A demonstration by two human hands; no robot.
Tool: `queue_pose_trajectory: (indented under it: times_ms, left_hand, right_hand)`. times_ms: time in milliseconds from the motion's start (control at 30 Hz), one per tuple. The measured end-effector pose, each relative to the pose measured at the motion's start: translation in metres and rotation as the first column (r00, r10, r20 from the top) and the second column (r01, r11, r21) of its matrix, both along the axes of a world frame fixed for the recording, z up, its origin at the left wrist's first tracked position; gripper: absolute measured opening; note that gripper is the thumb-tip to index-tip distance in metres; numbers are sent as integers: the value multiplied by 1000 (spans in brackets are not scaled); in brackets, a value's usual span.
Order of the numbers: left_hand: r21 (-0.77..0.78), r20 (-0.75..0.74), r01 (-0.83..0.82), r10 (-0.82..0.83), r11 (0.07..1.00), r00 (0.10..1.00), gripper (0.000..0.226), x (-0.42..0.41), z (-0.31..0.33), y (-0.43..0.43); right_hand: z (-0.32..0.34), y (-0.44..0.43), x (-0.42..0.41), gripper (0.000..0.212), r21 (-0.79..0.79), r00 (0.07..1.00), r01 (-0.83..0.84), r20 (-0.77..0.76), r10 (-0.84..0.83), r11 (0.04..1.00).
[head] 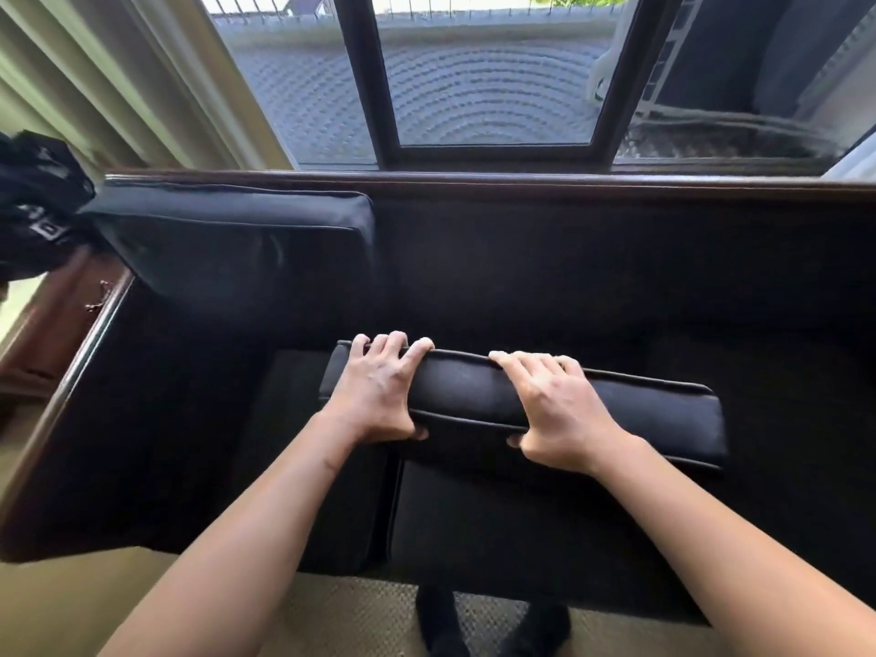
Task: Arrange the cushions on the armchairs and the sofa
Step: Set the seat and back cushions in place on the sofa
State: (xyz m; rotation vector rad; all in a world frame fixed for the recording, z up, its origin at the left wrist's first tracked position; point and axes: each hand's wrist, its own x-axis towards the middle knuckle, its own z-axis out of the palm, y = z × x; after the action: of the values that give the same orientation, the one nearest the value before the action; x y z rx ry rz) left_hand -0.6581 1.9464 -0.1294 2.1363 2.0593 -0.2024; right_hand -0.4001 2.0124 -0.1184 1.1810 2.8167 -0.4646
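A black piped cushion (474,395) is held edge-up above the dark sofa seat (521,523) in the middle of the head view. My left hand (379,391) grips its top edge near the left end, fingers over the far side and thumb on the near side. My right hand (554,405) grips the same edge a little to the right. Another black cushion (237,248) leans upright against the sofa back (592,258) at the left. To its right the sofa back is bare.
The sofa has a wooden frame, with its left armrest (80,362) running diagonally. A window (493,68) with a dark frame stands behind the sofa, curtains (118,73) at its left. A dark bag (33,206) sits at the far left. Woven carpet (341,618) lies below.
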Motion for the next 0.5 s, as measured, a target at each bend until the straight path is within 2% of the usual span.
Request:
queue_pose_trajectory:
  times_ms: [100,200,367,500]
  left_hand:
    - [-67,-53,10,-14,998,998,137,6,3,12]
    - [-120,-68,33,-41,992,997,146,13,5,24]
    - [-109,-80,101,-110,989,991,128,19,11,45]
    - [-122,-56,56,-63,991,996,118,23,12,44]
  right_hand:
    - [-1,1,16,128,123,990,58,121,-73,991]
    - [-2,9,48,139,159,966,137,198,-167,978]
    - [0,24,78,131,169,940,191,252,-229,967]
    - [-2,26,79,116,174,952,193,205,-227,966]
